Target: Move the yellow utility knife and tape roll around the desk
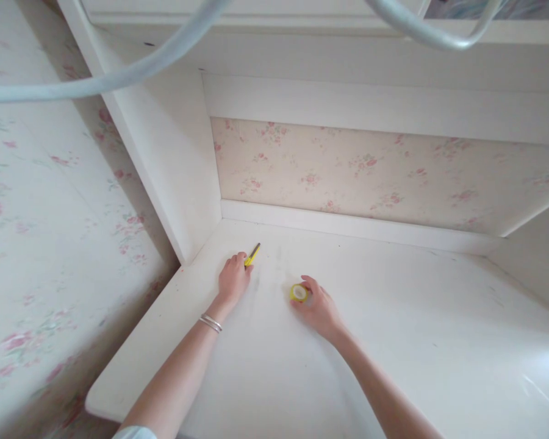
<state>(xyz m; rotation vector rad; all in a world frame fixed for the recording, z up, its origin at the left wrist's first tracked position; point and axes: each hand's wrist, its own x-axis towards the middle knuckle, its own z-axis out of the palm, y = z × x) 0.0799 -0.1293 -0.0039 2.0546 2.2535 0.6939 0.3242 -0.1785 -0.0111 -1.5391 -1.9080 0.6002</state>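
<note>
My left hand [235, 279] is at the left part of the white desk, its fingers closed on the near end of a slim yellow utility knife [252, 255]. The knife's dark end points away from me and to the right. To the right and a little nearer, my right hand [318, 308] has its thumb and fingers around a small roll of yellow tape [299, 292]. The roll's pale core faces up. A gap of bare desk separates the two hands. Part of the knife is hidden under my left fingers.
The white desk [265, 378] has a rounded front left corner. A white side panel [165, 140] rises at the left, and flowered wallpaper [320, 164] covers the back. Overhead are a white shelf [302, 55] and pale curved tubes [132, 73] close to the camera.
</note>
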